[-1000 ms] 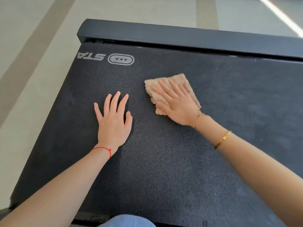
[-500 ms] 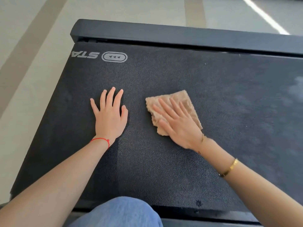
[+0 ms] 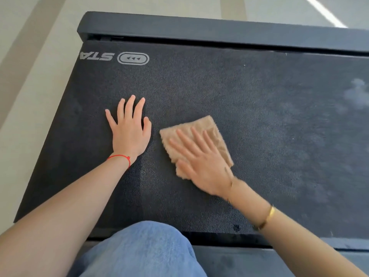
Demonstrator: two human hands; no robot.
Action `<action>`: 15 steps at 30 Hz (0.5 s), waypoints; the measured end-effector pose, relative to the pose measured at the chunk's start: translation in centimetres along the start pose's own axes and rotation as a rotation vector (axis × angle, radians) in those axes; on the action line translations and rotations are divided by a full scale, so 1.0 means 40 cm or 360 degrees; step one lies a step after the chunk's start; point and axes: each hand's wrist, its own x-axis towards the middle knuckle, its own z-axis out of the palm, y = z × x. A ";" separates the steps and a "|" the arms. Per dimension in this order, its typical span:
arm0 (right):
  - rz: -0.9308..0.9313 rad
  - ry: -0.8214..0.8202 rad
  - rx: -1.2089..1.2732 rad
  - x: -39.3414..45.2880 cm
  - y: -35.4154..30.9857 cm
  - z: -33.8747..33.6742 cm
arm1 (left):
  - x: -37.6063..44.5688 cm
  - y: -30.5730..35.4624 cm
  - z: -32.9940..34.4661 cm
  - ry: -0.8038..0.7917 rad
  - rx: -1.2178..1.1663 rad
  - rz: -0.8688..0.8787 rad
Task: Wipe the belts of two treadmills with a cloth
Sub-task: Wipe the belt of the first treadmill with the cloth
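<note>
A black textured treadmill belt [image 3: 249,108] fills most of the view, with a grey printed logo [image 3: 133,58] near its far left corner. A folded tan cloth [image 3: 207,128] lies on the belt near the middle. My right hand [image 3: 201,162] presses flat on the cloth with straight, spread fingers and hides its near part. My left hand [image 3: 129,128] rests flat on the bare belt just left of the cloth, fingers straight. A pale dusty patch [image 3: 357,94] shows on the belt at the right.
The dark side rail [image 3: 199,29] runs along the belt's far edge, and another rail [image 3: 249,254] borders the near edge. My knee in blue jeans [image 3: 143,250] sits at the bottom centre. Light tiled floor [image 3: 30,76] lies to the left and beyond.
My right hand has slid the cloth toward me across the belt. The left hand has stayed planted. The view has shifted so my knee and the near rail show.
</note>
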 end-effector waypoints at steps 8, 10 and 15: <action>0.0318 0.0007 0.0015 0.094 0.163 -0.050 | -0.002 0.001 -0.003 -0.0022 0.0007 -0.0005; 0.0458 -0.0009 0.0048 0.129 0.175 -0.056 | -0.003 0.002 -0.004 -0.0028 0.0002 -0.0006; 0.0237 0.0001 0.0061 0.028 0.048 -0.020 | -0.003 0.003 -0.007 -0.0028 -0.0001 -0.0008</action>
